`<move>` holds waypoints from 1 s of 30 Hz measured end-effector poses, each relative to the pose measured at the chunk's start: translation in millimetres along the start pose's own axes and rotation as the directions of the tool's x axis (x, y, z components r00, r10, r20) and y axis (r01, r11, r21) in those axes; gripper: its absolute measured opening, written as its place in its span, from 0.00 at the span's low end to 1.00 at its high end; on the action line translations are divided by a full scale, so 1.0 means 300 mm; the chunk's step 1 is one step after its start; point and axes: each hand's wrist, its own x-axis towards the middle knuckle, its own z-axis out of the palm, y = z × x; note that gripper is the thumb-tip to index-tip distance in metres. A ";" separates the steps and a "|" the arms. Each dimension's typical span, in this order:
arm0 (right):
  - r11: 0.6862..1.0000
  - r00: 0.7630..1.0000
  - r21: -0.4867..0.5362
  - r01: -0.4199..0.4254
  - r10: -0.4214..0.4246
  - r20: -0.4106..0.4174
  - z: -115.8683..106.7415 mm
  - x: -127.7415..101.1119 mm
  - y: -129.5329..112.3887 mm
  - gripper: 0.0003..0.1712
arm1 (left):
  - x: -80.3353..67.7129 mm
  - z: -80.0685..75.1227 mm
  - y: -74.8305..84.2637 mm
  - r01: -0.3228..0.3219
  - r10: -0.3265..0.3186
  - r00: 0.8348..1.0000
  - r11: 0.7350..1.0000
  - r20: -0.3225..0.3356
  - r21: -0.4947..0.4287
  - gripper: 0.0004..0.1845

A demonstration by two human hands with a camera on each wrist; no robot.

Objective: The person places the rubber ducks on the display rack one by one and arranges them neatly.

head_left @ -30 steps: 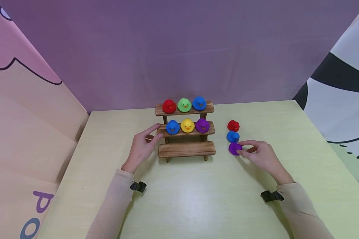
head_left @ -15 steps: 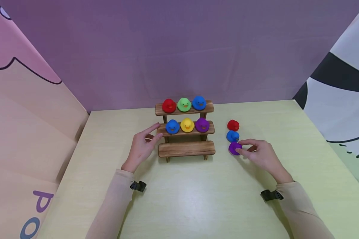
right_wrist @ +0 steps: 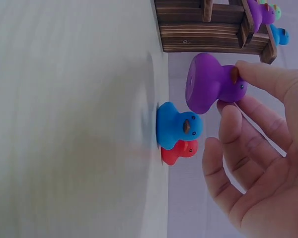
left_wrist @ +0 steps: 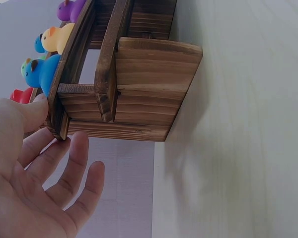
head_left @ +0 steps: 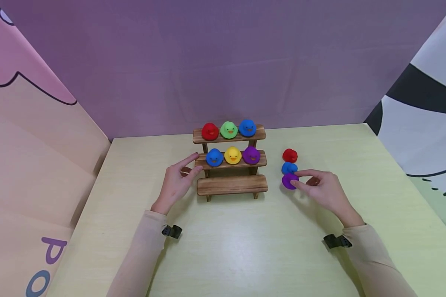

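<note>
My right hand (head_left: 325,193) pinches a purple rubber duck (right_wrist: 206,84) by its head between thumb and fingers. In the right wrist view that duck hangs just off the table, beside a blue duck (right_wrist: 176,124) and a red duck (right_wrist: 181,152) that stand there. My left hand (head_left: 175,185) grips the left end of the middle step of a three-step wooden stand (head_left: 232,185), thumb on one side and fingers on the other. A red (head_left: 209,132), a green (head_left: 228,130) and a blue duck (head_left: 247,128) sit on the top step. Blue (head_left: 214,157), yellow (head_left: 232,155) and purple (head_left: 251,155) ducks occupy the middle one.
The bottom step of the stand bears no duck. A pale wooden table (head_left: 215,255) extends in front of it and to both sides. Behind the stand rises a purple backdrop (head_left: 223,66), with printed panels at left and right.
The purple duck in my right hand has risen from the table and shifted slightly left and away from me. My left hand keeps its hold on the stand.
</note>
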 end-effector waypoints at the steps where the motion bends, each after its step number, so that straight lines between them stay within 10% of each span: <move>1: 1.000 1.000 0.002 0.002 -0.002 -0.005 -0.001 0.000 -0.004 0.23 | 0.000 0.000 0.000 0.000 0.000 1.000 1.000 -0.001 -0.001 0.25; 30: 0.988 0.992 0.093 0.124 -0.122 -0.023 0.049 0.019 -0.126 0.16 | -0.004 0.000 0.006 0.008 -0.008 1.000 1.000 -0.001 -0.005 0.26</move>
